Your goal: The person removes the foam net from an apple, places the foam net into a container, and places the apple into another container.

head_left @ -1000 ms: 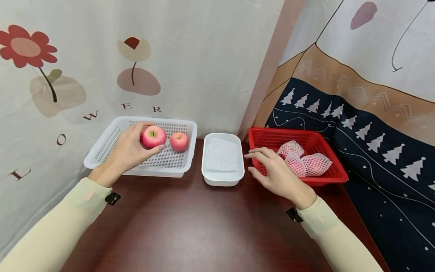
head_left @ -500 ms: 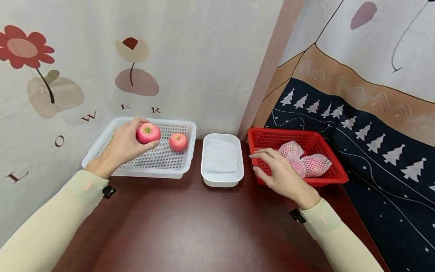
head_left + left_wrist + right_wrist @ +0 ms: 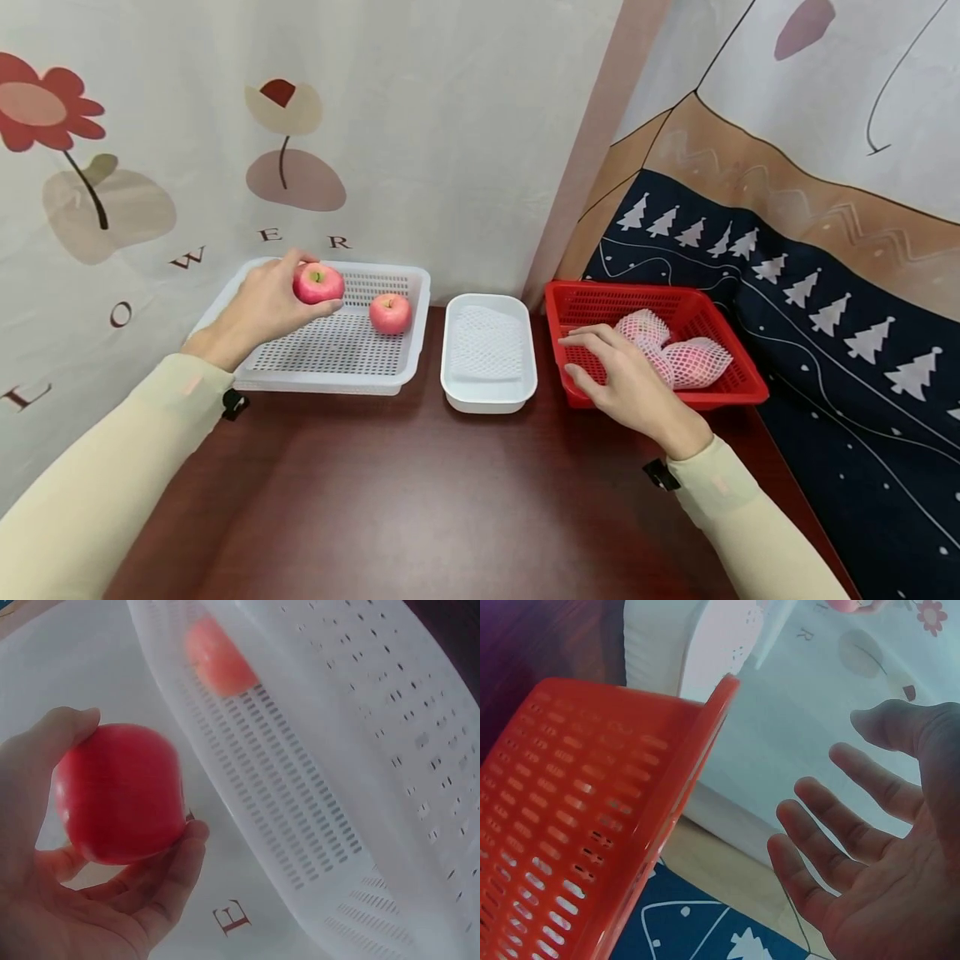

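Note:
My left hand [image 3: 264,302] grips a red apple [image 3: 318,283] between thumb and fingers, held over the white basket [image 3: 416,350]. The left wrist view shows the apple [image 3: 124,795] beyond the basket's side, thumb on one side and fingers curled on the other. A second apple [image 3: 390,314] sits in the right part of that basket. My right hand [image 3: 633,387] hovers over the near left of the red basket [image 3: 742,358], fingers loosely bent and holding nothing. Inside the red basket lie several fruits in pink and white foam nets [image 3: 697,363], partly hidden by the hand.
Between the baskets stands a small white tray [image 3: 489,396] with a white foam net [image 3: 487,343] in it. All stand on a dark red-brown table [image 3: 420,500]. A printed curtain [image 3: 450,150] hangs close behind, and a dark tree-patterned cloth [image 3: 840,367] borders the right side.
My left hand has moved left with the apple over the white basket. The right hand has drifted slightly right over the red basket.

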{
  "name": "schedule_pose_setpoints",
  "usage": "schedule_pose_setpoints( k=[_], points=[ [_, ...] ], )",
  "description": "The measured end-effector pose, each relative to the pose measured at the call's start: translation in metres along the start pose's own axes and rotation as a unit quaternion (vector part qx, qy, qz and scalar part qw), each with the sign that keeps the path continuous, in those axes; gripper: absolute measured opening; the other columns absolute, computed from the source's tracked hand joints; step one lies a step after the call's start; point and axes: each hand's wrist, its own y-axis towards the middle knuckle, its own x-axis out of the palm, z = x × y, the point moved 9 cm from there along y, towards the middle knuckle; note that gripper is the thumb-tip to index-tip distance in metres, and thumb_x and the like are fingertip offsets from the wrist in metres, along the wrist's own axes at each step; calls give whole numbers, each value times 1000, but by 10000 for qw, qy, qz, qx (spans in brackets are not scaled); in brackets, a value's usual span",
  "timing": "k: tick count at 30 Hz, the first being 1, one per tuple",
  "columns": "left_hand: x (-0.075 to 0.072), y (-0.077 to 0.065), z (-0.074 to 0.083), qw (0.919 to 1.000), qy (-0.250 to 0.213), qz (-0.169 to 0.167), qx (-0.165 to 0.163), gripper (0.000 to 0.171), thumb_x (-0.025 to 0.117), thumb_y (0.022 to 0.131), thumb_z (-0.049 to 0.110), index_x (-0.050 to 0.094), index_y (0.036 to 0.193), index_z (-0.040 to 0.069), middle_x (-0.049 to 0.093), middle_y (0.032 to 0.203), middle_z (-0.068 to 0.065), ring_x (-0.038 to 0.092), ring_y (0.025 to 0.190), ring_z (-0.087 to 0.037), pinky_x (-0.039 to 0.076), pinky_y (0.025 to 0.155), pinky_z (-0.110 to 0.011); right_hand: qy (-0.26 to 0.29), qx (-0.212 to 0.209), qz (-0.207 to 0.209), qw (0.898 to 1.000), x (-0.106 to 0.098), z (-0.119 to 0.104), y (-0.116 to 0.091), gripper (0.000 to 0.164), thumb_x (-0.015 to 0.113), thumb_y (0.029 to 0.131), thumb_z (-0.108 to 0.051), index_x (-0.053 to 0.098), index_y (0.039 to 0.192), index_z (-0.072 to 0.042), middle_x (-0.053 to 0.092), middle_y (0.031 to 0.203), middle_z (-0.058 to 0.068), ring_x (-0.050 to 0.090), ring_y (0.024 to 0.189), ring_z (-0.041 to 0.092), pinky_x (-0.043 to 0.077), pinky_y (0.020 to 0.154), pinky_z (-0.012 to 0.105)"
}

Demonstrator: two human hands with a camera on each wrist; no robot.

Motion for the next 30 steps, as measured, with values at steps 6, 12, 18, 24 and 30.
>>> schedule_pose_setpoints(
  k=[6,12,18,24,30],
  points=[
    [-1,8,-8,9996,171,-205,-69,89,92,99,45,46,160,-1,65,140,-34,64,127,-55,67,102,-69,-24,173,-97,9998,2,7,-1,48,91,100,-15,77,146,-12,75,148,14,72,133,35,66,114,60],
    [0,15,-17,9982,367,-429,-189,85,90,99,44,47,155,-5,67,134,-35,65,120,-53,67,95,-62,-58,258,-96,9996,2,14,-2,46,89,102,-16,77,146,-12,75,148,14,73,134,35,65,115,60],
    [2,21,-28,9957,495,-699,-362,85,88,98,43,47,153,-7,67,132,-36,67,115,-51,65,91,-58,-48,79,-111,9999,6,8,0,47,90,101,-16,77,146,-11,75,147,13,73,132,34,66,113,59],
    [4,26,-36,9932,597,-900,-433,84,89,97,42,47,151,-8,66,128,-37,67,111,-50,63,84,-52,-31,-174,-123,9998,12,-3,1,43,88,103,-17,78,145,-12,76,146,11,74,133,32,65,115,57],
    [11,32,-39,9899,698,-1120,-511,85,87,98,44,45,151,-8,65,128,-37,67,110,-50,63,83,-54,-37,-217,-143,9997,16,-10,0,43,88,103,-19,78,145,-14,74,148,11,72,137,33,64,117,58]
  ],
)
